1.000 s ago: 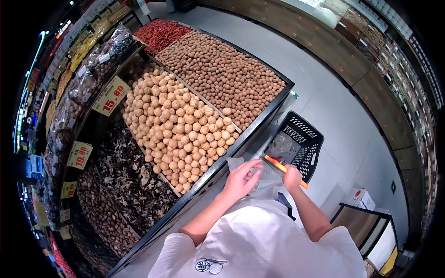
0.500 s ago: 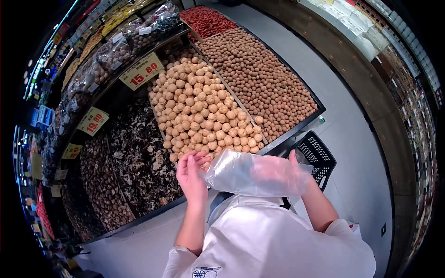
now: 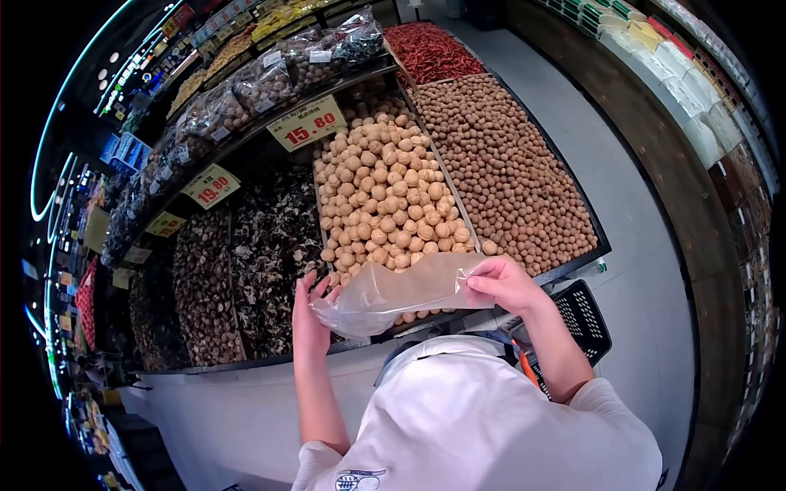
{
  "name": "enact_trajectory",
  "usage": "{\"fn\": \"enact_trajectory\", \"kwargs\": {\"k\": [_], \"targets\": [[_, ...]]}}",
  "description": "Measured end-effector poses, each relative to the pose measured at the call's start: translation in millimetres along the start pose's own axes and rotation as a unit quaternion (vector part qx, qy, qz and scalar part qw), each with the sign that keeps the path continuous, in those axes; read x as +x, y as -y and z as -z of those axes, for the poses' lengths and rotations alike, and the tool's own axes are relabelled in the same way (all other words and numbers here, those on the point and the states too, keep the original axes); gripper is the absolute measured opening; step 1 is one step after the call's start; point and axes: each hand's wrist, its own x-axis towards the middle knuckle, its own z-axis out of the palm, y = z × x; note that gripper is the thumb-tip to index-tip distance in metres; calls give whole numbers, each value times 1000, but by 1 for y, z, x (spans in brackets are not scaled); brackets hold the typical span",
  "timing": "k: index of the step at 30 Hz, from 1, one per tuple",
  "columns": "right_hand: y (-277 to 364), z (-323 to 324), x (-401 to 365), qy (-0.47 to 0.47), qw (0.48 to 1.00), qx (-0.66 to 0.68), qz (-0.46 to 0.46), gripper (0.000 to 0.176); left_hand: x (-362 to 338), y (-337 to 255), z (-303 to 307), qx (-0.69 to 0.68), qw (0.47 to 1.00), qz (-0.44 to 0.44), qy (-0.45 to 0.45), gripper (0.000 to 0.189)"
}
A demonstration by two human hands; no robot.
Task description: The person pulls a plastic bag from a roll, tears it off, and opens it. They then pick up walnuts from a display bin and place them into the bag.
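Observation:
A clear plastic bag stretches sideways between my two hands, over the near end of the walnut bin. My right hand pinches the bag's right end between thumb and fingers. At the other end, my left hand has its fingers spread, with the crumpled plastic lying against the palm and thumb side. Part of that hand is behind the film. Just beyond the bag lies a heap of pale walnuts, and some show below its lower edge. No walnuts are visible inside the bag.
Smaller brown nuts fill the bin on the right, with dried red chilies behind. Dark dried fungus lies to the left. Price signs stand below bagged goods on a shelf. A black basket is at my right.
My right hand has come out from behind the plastic and now pinches its end. My left hand's fingers have spread against the other end. The view has shifted, so the bins appear further right.

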Motion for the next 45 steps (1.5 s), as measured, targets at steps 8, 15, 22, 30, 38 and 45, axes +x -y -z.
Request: {"fn": "enact_trajectory", "kwargs": {"k": [8, 15, 22, 30, 38, 45], "targets": [[5, 27, 14, 6, 997, 36, 74, 9, 5, -9, 13, 394, 842, 282, 238, 60], [10, 33, 21, 117, 988, 78, 58, 15, 3, 20, 1, 509, 755, 355, 211, 49], [37, 31, 44, 246, 966, 22, 78, 26, 0, 14, 34, 359, 835, 262, 325, 26], [50, 29, 52, 178, 980, -6, 89, 26, 23, 8, 17, 64, 996, 5, 65, 16], [23, 42, 44, 63, 997, 20, 32, 27, 43, 7, 24, 35, 990, -137, 29, 24], [7, 25, 39, -4, 998, 30, 50, 28, 45, -8, 26, 52, 986, -158, -22, 44]]}}
